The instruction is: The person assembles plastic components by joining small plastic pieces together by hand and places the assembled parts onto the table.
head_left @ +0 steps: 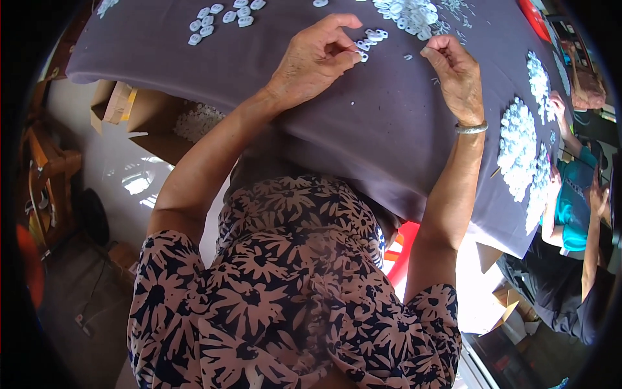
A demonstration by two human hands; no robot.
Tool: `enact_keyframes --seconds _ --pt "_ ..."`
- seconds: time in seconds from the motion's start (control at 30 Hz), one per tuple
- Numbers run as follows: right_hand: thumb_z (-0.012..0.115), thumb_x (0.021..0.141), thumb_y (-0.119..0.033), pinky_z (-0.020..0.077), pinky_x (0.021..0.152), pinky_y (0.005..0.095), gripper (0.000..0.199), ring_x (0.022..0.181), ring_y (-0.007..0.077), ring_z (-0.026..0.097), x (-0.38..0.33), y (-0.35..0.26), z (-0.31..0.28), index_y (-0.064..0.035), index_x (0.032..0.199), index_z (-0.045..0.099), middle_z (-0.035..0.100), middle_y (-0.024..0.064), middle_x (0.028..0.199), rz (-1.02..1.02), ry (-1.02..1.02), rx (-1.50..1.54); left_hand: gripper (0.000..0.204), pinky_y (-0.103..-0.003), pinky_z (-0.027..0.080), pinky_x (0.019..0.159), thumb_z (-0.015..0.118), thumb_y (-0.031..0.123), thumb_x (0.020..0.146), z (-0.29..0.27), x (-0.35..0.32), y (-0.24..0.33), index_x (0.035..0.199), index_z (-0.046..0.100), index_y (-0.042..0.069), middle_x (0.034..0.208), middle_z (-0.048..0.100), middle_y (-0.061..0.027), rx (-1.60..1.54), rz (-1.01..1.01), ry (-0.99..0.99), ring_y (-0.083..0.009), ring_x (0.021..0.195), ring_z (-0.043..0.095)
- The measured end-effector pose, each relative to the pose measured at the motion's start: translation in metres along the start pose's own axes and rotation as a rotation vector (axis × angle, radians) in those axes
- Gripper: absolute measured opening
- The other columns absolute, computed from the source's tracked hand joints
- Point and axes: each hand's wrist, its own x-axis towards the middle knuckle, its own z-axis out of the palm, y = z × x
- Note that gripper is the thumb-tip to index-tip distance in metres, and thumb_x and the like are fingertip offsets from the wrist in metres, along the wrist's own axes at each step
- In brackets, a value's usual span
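If the left hand (pixel 306 63), thumb and finger clamped on a white piece (pixel 364 58) near-left of the pile (pixel 409 14), loosens, that could drop; the right hand (pixel 460 76) has fingertips together, contents unclear.

One head-worn fisheye looks down over torso (pixel 291 279) and table (pixel 389 146).

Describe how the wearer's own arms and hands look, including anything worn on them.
The left hand and right hand are both ungloved. A pale, silvery bracelet circles the right wrist. The short sleeves are dark navy with large dusty-pink flowers.
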Motion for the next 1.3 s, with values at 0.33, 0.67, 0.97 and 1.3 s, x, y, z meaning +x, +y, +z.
enact_keyframes --seconds 0.33,0.67,0.97,1.3 --pt "0.062 0.090 -0.009 0.0410 0.059 0.0188 0.012 0.066 0.0041 0.049 0.000 -0.044 0.053 -0.0030 0.099 0.067 0.064 -0.0013 0.082 0.040 -0.033 0.329 0.041 -0.020 0.049 0.063 0.062 0.002 0.087 -0.001 0.001 -0.007 0.125 0.049 0.007 0.083 0.062 -0.0001 0.008 0.054 0.012 -0.0058 0.072 0.057" --pt "0.068 0.087 -0.016 0.0449 0.061 0.0190 0.016 0.071 0.0051 0.056 0.006 -0.031 0.061 -0.0043 0.098 0.069 0.067 0.0003 0.083 0.201 -0.132 0.341 0.044 -0.020 0.049 0.062 0.063 0.002 0.087 0.000 0.000 -0.008 0.127 0.047 0.006 0.084 0.061 0.0005 0.028 0.045 0.025 -0.0052 0.072 0.056" --pt "0.066 0.088 -0.015 0.0460 0.062 0.0192 0.015 0.071 0.0056 0.056 0.003 -0.032 0.065 -0.0035 0.098 0.069 0.066 0.0003 0.083 0.188 -0.050 0.351 0.040 -0.024 0.049 0.068 0.063 0.003 0.084 0.000 0.002 -0.009 0.121 0.049 0.003 0.080 0.062 -0.0030 0.052 0.130 0.046 -0.0083 0.072 0.058" --pt "0.067 0.087 -0.015 0.0454 0.063 0.0197 0.015 0.070 0.0055 0.056 0.001 -0.034 0.069 -0.0041 0.097 0.069 0.065 -0.0015 0.083 0.137 -0.060 0.325 0.041 -0.025 0.049 0.070 0.063 0.004 0.085 -0.001 0.001 -0.007 0.122 0.048 0.003 0.082 0.063 -0.0038 0.058 0.107 0.052 -0.0096 0.075 0.059"
